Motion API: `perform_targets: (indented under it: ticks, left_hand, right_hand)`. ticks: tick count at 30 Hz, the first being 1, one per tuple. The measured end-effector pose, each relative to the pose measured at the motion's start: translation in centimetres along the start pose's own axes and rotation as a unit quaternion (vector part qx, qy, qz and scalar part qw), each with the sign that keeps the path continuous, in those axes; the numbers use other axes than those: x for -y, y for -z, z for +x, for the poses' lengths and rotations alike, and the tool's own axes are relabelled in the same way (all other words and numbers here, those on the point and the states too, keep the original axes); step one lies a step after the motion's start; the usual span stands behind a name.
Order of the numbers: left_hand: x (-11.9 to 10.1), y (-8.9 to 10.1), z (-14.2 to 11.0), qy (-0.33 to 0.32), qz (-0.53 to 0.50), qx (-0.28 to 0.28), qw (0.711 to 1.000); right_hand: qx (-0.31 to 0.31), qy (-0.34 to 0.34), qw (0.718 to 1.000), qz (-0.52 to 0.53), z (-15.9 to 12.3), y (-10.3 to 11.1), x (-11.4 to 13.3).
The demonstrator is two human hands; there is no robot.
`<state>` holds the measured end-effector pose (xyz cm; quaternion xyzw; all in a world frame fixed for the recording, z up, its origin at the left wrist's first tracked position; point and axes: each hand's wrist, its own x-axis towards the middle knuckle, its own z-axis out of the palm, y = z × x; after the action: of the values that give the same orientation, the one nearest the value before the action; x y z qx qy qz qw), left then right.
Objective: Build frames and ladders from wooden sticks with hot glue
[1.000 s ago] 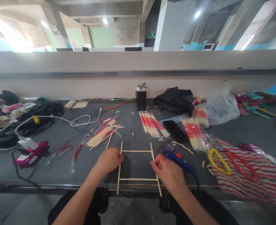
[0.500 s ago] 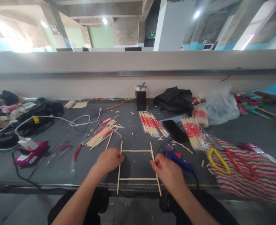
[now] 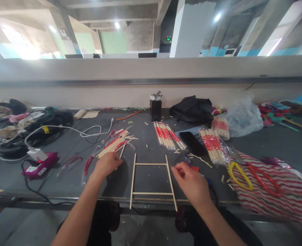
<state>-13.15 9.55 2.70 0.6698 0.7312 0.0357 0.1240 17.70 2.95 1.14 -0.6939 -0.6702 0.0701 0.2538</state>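
Observation:
A frame of thin wooden sticks (image 3: 151,193) lies in front of me, its near ends reaching past the table's front edge. Two long side sticks are joined by two crosspieces. My left hand (image 3: 109,164) is left of the frame, fingers closed at a loose wooden stick (image 3: 123,150) that slants beside the pile of chopsticks (image 3: 113,143). My right hand (image 3: 190,182) hovers just right of the frame, apart from it, thumb and fingertips together with nothing visible in them. Behind that hand, a blue tool with a cord (image 3: 208,183) is mostly hidden.
Packed chopsticks (image 3: 165,136) lie beyond the frame, beside a black phone (image 3: 192,142). To the right are another pack (image 3: 212,145) and scissors with yellow and red handles (image 3: 240,176) on a striped cloth (image 3: 276,191). A purple power strip (image 3: 42,166) with cables lies left.
My left hand has let go of the frame's left side and moved left to the loose stick. My right hand has come off the right side stick, moving slightly right.

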Motion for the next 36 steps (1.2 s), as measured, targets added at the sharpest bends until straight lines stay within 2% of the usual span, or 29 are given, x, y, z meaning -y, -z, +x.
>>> perform_targets:
  ticks: [6,10,13,18,24,27,29,31,33,36]
  left_hand:
    - [0.2,0.3,0.0,-0.017,-0.031,0.041,0.999]
    - [0.8,1.4,-0.7,0.022,-0.160,0.109,0.981]
    - [1.3,2.2,-1.3,0.001,-0.294,0.154,0.943]
    - [0.8,2.5,-1.5,-0.045,-0.490,0.174,0.853]
    - [-0.8,1.8,-0.7,-0.012,-0.665,0.218,0.714]
    - [-1.2,2.0,-0.4,0.040,-0.759,0.216,0.613]
    - [-1.3,2.3,-0.3,0.080,-0.823,0.184,0.532]
    - [-1.4,2.7,-0.4,0.109,-0.865,0.146,0.467]
    - [-1.7,3.0,-0.6,0.127,-0.880,0.124,0.440]
    - [-2.2,3.2,-1.0,0.147,-0.870,0.123,0.455]
  right_hand:
    - [-0.013,0.012,0.999,0.035,0.1,0.1,-0.2]
    - [-0.004,0.014,0.998,0.061,0.2,0.2,-0.3]
    - [0.001,0.014,0.997,0.080,0.3,0.3,-0.2]
    - [0.010,0.024,0.993,0.113,0.1,0.2,0.1]
    - [0.026,0.042,0.987,0.151,-0.1,-0.1,0.3]
    - [0.028,0.048,0.984,0.172,-0.1,-0.1,0.4]
    - [0.032,0.050,0.981,0.183,-0.2,-0.1,0.5]
    - [0.032,0.052,0.980,0.189,-0.2,-0.1,0.6]
    - [0.030,0.058,0.979,0.192,-0.2,0.0,0.7]
    - [0.023,0.065,0.979,0.194,-0.1,0.0,0.9]
